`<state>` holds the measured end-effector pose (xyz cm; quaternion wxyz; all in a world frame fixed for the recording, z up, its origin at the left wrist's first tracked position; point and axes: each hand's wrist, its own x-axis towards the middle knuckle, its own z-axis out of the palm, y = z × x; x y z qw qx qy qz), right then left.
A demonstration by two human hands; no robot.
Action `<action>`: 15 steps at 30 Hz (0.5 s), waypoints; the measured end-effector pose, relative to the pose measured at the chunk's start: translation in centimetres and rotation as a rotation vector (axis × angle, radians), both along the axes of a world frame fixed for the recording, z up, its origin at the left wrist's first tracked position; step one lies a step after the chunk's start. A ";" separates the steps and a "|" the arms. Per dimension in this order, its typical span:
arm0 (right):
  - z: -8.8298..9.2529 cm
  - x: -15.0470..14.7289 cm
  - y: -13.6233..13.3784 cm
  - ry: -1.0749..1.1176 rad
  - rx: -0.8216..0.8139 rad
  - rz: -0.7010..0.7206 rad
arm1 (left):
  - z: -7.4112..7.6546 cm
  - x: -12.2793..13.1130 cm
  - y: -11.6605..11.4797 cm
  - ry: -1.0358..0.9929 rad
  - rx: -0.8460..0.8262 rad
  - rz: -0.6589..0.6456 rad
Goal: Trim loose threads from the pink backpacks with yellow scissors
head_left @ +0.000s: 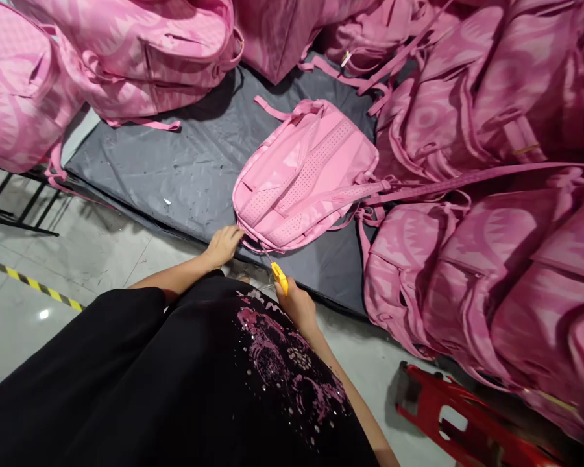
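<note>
A pink backpack (306, 175) lies on the dark grey covered table, its straps and perforated back padding facing up. My left hand (224, 245) is at the backpack's near left end, fingers closed on its edge. In my right hand (296, 303) is a yellow-handled tool with a thin shaft (279, 277), gripped by the handle. The shaft points up and left toward the backpack's near edge. Whether its tip touches the fabric I cannot tell, and its exact kind is unclear.
Pink backpacks (146, 58) stand at the back left, and several more (433, 259) crowd the right side. A dark grey sheet (175, 162) covers the table. Below right is a red plastic object (462, 415). Yellow-black tape (34, 282) marks the floor beside a black metal rack (17, 207).
</note>
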<state>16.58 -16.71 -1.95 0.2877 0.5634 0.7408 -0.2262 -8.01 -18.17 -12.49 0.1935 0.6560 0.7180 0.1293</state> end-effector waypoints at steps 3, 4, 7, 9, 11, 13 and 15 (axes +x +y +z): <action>-0.2 0.7 0.2 0.035 0.025 0.036 | 0.0 1.5 -0.6 0.067 -0.027 -0.020; -0.2 0.9 0.3 0.039 0.034 0.043 | 0.1 2.0 -0.5 0.101 -0.040 -0.003; 0.2 1.2 0.9 0.060 0.042 0.045 | 0.7 3.1 0.3 0.178 -0.077 0.000; 0.3 1.3 1.2 0.076 0.038 0.032 | 1.1 3.6 0.7 0.181 -0.102 -0.008; 0.3 1.4 1.3 0.079 0.034 0.020 | 1.3 4.0 0.7 0.140 -0.135 0.000; 0.1 1.6 1.1 0.065 0.034 0.008 | 1.0 4.2 0.4 0.046 -0.161 0.019; -0.2 1.8 0.9 0.049 0.028 -0.016 | 0.5 4.3 0.0 -0.094 -0.156 0.031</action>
